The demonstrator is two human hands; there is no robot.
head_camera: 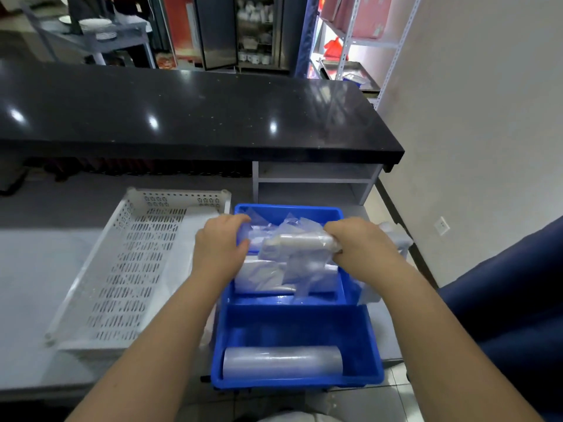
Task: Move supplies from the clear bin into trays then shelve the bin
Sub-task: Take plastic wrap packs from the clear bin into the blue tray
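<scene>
Hands (286, 242) outstretched, both closed round one plastic-wrapped roll (297, 242) above blue tray (359, 303)

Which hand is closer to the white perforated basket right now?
The left hand. It sits at the far blue tray's left edge, right beside the white perforated basket. The right hand holds the plastic roll over the tray's right side, farther away.

A glossy black counter (195, 111) spans the room, reflecting ceiling lights. A plain pale wall (487, 102) rises at right beside white metal shelving (365, 41). Grey tiled floor (380, 403) lies below.
</scene>
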